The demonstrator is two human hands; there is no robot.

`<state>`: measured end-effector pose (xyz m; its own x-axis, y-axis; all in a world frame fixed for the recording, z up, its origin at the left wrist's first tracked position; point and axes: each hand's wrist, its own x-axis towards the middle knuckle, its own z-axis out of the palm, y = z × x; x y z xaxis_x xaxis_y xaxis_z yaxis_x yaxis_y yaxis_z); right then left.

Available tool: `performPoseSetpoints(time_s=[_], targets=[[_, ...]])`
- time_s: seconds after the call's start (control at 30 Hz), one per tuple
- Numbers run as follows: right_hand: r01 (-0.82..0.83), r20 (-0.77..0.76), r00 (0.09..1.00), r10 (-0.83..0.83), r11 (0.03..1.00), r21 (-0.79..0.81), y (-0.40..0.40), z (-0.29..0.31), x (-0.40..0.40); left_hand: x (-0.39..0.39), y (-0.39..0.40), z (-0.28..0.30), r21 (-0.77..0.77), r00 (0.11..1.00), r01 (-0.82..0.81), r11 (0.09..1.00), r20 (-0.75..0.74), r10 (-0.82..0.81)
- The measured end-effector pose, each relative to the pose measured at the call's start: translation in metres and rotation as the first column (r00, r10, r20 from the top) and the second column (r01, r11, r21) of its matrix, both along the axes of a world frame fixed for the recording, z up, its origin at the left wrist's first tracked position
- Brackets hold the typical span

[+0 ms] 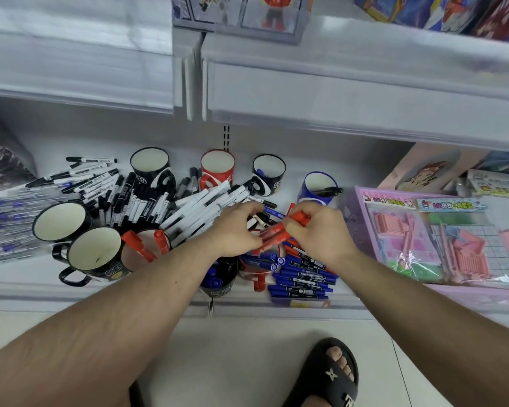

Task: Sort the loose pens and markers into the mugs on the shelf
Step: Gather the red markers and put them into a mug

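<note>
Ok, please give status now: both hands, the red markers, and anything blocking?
Right hand and left hand both grip red markers. Mug with red markers close at left. Blue markers piled underneath, no blockage.

White metal shop shelving [335,92] fills the view, its upper tier overhanging a lower shelf [27,277] under bright, even light. A slotted upright [226,138] runs down the white back panel. Boxed toys [453,13] sit on top. A lilac tray [362,201] holds packaged toys at right. Below lies pale tiled floor [232,362].
</note>
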<state>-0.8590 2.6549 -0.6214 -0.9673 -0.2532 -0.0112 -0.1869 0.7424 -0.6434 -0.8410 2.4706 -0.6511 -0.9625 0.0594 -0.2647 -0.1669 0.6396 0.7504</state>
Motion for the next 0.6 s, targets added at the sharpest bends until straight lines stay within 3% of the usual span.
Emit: performPoseSetpoints(time_s=[0.1, 0.17, 0.23, 0.4, 0.53, 0.6], targets=[[-0.019, -0.002, 1.0, 0.02, 0.999, 0.05, 0.003, -0.023, 0.004, -0.002, -0.007, -0.004, 0.008, 0.997, -0.082, 0.997, 0.013, 0.082], [-0.051, -0.018, 0.998, 0.053, 0.996, 0.078, -0.001, -0.036, 0.007, -0.002, -0.007, -0.005, -0.074, 0.997, -0.078, 0.994, -0.002, 0.079], [-0.078, -0.044, 0.996, 0.084, 0.989, 0.125, -0.01, -0.046, 0.011, -0.001, -0.006, -0.008, -0.188, 1.0, -0.008, 0.982, -0.012, 0.006], [-0.134, -0.009, 0.99, 0.142, 0.949, 0.284, -0.035, -0.068, 0.017, 0.006, -0.001, -0.021, -0.403, 0.966, 0.254, 0.879, 0.147, -0.212], [-0.171, 0.035, 0.983, 0.181, 0.823, 0.542, -0.052, -0.076, 0.023, 0.011, 0.0, -0.031, -0.468, 0.948, 0.317, 0.825, 0.177, -0.264], [-0.192, 0.083, 0.981, 0.177, 0.793, 0.578, -0.057, -0.076, 0.025, 0.012, 0.002, -0.03, -0.5, 0.946, 0.325, 0.803, 0.178, -0.272]])
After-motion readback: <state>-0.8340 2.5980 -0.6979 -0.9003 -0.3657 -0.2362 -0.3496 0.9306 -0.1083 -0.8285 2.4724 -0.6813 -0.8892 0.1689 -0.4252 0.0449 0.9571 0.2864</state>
